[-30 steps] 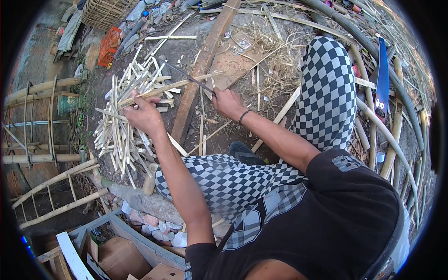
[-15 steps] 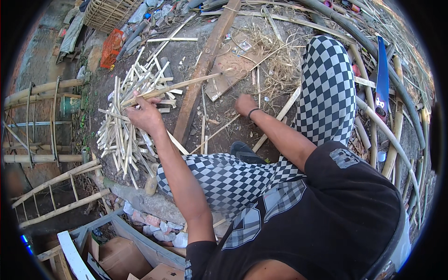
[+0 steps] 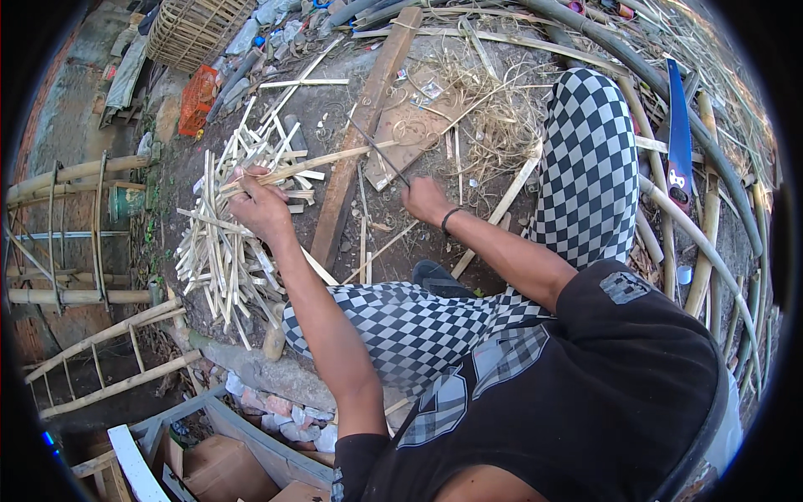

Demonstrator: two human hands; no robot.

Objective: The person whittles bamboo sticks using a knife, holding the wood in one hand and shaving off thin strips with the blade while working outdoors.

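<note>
My left hand (image 3: pixel 261 205) is closed round one end of a pale bamboo strip (image 3: pixel 330 156), above a heap of split bamboo sticks (image 3: pixel 222 259). The strip points right, across a brown wooden beam (image 3: pixel 341 197). In my right hand (image 3: pixel 428 201) is the handle of a long, thin, dark-bladed knife (image 3: pixel 376 149). Its blade slants up and left, crossing the strip near the beam. Beyond the beam lies a flat brown board (image 3: pixel 406 142), with curled bamboo shavings (image 3: pixel 506 125) on and beside it.
A blue saw (image 3: pixel 679 125) rests among bamboo poles on the right. At the far left are an orange plastic crate (image 3: pixel 198 99) and a woven basket (image 3: pixel 188 33). A bamboo ladder (image 3: pixel 117 381) and a cardboard box (image 3: pixel 226 473) are at the lower left.
My right hand has moved slightly left, and the knife's blade now shows across the strip. My left hand keeps its hold on the strip, almost in the same place.
</note>
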